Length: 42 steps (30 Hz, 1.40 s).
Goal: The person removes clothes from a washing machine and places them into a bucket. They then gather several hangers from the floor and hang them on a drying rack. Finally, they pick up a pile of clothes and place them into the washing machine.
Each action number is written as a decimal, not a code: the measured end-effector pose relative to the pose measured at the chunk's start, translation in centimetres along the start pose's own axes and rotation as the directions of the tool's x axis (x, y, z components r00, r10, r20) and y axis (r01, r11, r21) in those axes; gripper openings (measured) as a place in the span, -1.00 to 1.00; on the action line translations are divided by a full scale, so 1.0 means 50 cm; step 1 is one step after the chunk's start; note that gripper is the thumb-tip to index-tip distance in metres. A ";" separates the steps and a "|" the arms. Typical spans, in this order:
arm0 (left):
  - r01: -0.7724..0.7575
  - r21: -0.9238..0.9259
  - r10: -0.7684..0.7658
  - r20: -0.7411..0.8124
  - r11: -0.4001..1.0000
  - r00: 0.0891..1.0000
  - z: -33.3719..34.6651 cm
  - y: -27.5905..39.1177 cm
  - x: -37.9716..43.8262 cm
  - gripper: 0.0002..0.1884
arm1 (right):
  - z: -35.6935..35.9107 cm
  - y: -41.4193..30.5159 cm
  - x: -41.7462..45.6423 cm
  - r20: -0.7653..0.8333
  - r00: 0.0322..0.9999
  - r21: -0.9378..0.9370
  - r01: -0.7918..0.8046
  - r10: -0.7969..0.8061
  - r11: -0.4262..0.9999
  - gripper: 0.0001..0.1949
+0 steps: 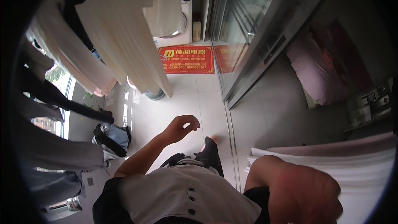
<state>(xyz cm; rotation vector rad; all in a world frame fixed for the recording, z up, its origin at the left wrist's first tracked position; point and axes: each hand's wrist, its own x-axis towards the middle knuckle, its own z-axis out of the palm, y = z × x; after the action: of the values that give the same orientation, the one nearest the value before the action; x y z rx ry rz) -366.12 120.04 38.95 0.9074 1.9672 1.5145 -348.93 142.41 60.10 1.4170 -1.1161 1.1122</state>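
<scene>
My left hand [185,127] hangs in front of my body above the pale tiled floor [205,105], its fingers loosely curled. A gap shows between its thumb and fingers, and nothing is visible in it. Close to the camera on the right, my right hand [314,189] is raised and blurred, with its back towards me. Its fingers are mostly hidden, so I cannot tell what it holds. Behind it hang white curtains [357,155]. Ahead stands a grey-framed sliding glass door [242,18]; its floor track [231,137] runs past my right side.
Long cream curtains [115,31] and dark clothes [56,99] hang on the left. Denim clothing [116,135] lies low by the window wall. A red mat [189,59] bearing writing lies before a white washing machine [174,39]. Pink bedding [314,71] is beyond the door.
</scene>
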 end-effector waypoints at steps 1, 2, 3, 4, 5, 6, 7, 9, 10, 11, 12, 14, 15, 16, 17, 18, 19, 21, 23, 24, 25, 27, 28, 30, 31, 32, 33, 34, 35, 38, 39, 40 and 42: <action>-0.027 -0.011 0.027 -0.011 1.000 1.000 -0.021 -0.007 0.044 -0.92 | -0.017 0.060 -0.033 -0.015 0.999 -0.065 -0.053 0.053 0.996 -0.92; -0.040 0.006 0.040 -0.026 0.999 0.999 -0.043 -0.015 0.090 -0.91 | -0.037 0.119 -0.067 -0.027 0.993 -0.140 -0.121 0.118 0.983 -0.92; -0.036 0.036 0.038 -0.049 0.999 0.998 -0.071 -0.018 0.133 -0.91 | -0.059 0.178 -0.109 -0.049 0.979 -0.212 -0.202 0.196 0.956 -0.91; -0.035 0.050 0.040 -0.095 0.998 0.995 -0.100 -0.030 0.174 -0.91 | -0.082 0.237 -0.143 -0.062 0.954 -0.291 -0.297 0.292 0.909 -0.91; -0.035 0.063 0.044 -0.139 0.997 0.989 -0.129 -0.042 0.215 -0.90 | -0.105 0.294 -0.180 -0.085 0.913 -0.380 -0.401 0.400 0.834 -0.90; -0.008 0.103 0.026 -0.176 0.995 0.984 -0.160 -0.037 0.270 -0.89 | -0.132 0.361 -0.214 -0.103 0.876 -0.456 -0.463 0.471 0.760 -0.90; -0.061 0.127 0.086 -0.203 0.990 0.975 -0.196 -0.044 0.319 -0.89 | -0.155 0.429 -0.251 -0.134 0.840 -0.488 -0.517 0.526 0.703 -0.89; -0.020 0.065 0.039 -0.318 0.998 0.947 -0.237 -0.032 0.413 -0.91 | -0.197 0.590 -0.345 -0.244 0.824 -0.446 -0.564 0.511 0.695 -0.81; -0.031 0.026 0.038 -0.346 0.999 0.937 -0.257 -0.020 0.452 -0.96 | -0.214 0.635 -0.377 -0.216 0.783 -0.426 -0.613 0.583 0.665 -0.81; -0.046 0.042 0.059 -0.369 0.998 0.928 -0.295 -0.006 0.521 -0.95 | -0.245 0.708 -0.400 -0.182 0.748 -0.414 -0.647 0.639 0.640 -0.81; -0.046 0.040 0.058 -0.386 0.998 0.921 -0.314 -0.003 0.563 -0.94 | -0.261 0.749 -0.420 -0.148 0.691 -0.403 -0.695 0.707 0.595 -0.81; -0.025 0.026 0.033 -0.411 0.999 0.911 -0.358 0.001 0.649 -0.86 | -0.288 0.827 -0.445 -0.119 0.639 -0.421 -0.726 0.760 0.544 -0.79; -0.024 0.056 0.046 -0.430 0.998 0.901 -0.381 0.002 0.683 -0.86 | -0.293 0.861 -0.452 -0.100 0.623 -0.430 -0.731 0.776 0.530 -0.78; -0.023 0.086 0.059 -0.447 0.996 0.893 -0.404 0.002 0.718 -0.85 | -0.295 0.891 -0.466 -0.099 0.617 -0.420 -0.737 0.781 0.530 -0.77; -0.023 0.116 0.074 -0.459 0.993 0.885 -0.429 0.001 0.752 -0.84 | -0.298 0.919 -0.480 -0.088 0.608 -0.410 -0.744 0.789 0.528 -0.78; -0.053 0.037 0.064 -0.451 0.998 0.890 -0.460 -0.010 0.790 -0.83 | -0.300 0.950 -0.504 -0.088 0.589 -0.393 -0.762 0.803 0.516 -0.78; -0.063 0.043 0.076 -0.462 0.997 0.883 -0.491 -0.022 0.831 -0.84 | -0.303 0.984 -0.522 -0.090 0.571 -0.378 -0.777 0.816 0.503 -0.78; -0.059 0.055 0.078 -0.476 0.997 0.876 -0.558 -0.061 0.913 -0.84 | -0.313 1.058 -0.563 -0.072 0.549 -0.368 -0.790 0.832 0.490 -0.79; -0.160 0.075 0.177 -0.454 0.984 0.873 -0.634 -0.099 0.991 -0.87 | -0.320 1.133 -0.604 -0.072 0.504 -0.349 -0.821 0.861 0.452 -0.79; -0.198 0.082 0.213 -0.449 0.977 0.868 -0.674 -0.109 1.032 -0.87 | -0.322 1.171 -0.613 -0.068 0.508 -0.360 -0.815 0.859 0.453 -0.79; -0.233 0.088 0.248 -0.444 0.968 0.861 -0.713 -0.120 1.070 -0.88 | -0.320 1.211 -0.621 -0.093 0.500 -0.337 -0.830 0.861 0.445 -0.79; -0.207 0.057 0.210 -0.453 0.977 0.866 -0.791 -0.144 1.140 -0.86 | -0.310 1.301 -0.639 -0.139 0.469 -0.270 -0.865 0.872 0.422 -0.79; -0.199 0.107 0.226 -0.451 0.974 0.863 -0.833 -0.163 1.180 -0.85 | -0.306 1.346 -0.652 -0.151 0.454 -0.259 -0.875 0.878 0.408 -0.79; -0.182 0.195 0.249 -0.409 0.964 0.878 -0.925 -0.222 1.251 -0.76 | -0.286 1.416 -0.680 -0.168 0.417 -0.230 -0.898 0.893 0.376 -0.80; -0.166 0.268 0.272 -0.435 0.949 0.858 -0.978 -0.216 1.286 -0.64 | -0.283 1.461 -0.675 -0.158 0.432 -0.226 -0.891 0.888 0.393 -0.80; -0.135 0.031 0.135 -0.436 0.990 0.890 -1.037 -0.263 1.323 -0.52 | -0.275 1.495 -0.687 -0.147 0.412 -0.198 -0.903 0.899 0.381 -0.81; -0.069 0.209 0.163 -0.480 0.976 0.862 -1.064 -0.263 1.353 -0.46 | -0.272 1.523 -0.704 -0.147 0.384 -0.186 -0.916 0.912 0.356 -0.82; 0.021 -0.104 -0.076 -0.554 0.994 0.829 -1.082 -0.224 1.367 -0.32 | -0.265 1.550 -0.705 -0.151 0.359 -0.158 -0.928 0.921 0.336 -0.82; -0.082 0.098 0.126 -0.635 0.992 0.762 -1.131 -0.272 1.393 -0.15 | -0.262 1.574 -0.717 -0.139 0.333 -0.152 -0.938 0.933 0.312 -0.82; -0.019 0.089 0.082 -0.792 0.996 0.605 -1.265 -0.343 1.411 -0.01 | -0.264 1.661 -0.777 -0.102 0.266 -0.149 -0.957 0.959 0.249 -0.81; 0.022 0.110 0.081 -0.836 0.994 0.543 -1.309 -0.356 1.405 0.01 | -0.269 1.703 -0.796 -0.093 0.258 -0.144 -0.959 0.962 0.244 -0.82; 0.221 0.157 0.033 -0.876 0.962 0.480 -1.375 -0.434 1.381 0.09 | -0.265 1.749 -0.846 -0.072 0.182 -0.083 -0.981 0.981 0.176 -0.82; 0.162 -0.037 -0.091 -0.936 0.986 0.339 -1.404 -0.400 1.354 0.17 | -0.295 1.819 -0.892 -0.044 0.162 -0.118 -0.981 0.986 0.156 -0.86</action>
<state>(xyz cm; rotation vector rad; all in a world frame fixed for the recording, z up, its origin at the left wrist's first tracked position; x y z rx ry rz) -465.62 123.12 38.95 -0.3279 2.7475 2.1382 -446.74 151.94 31.40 0.3751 -2.2584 1.8453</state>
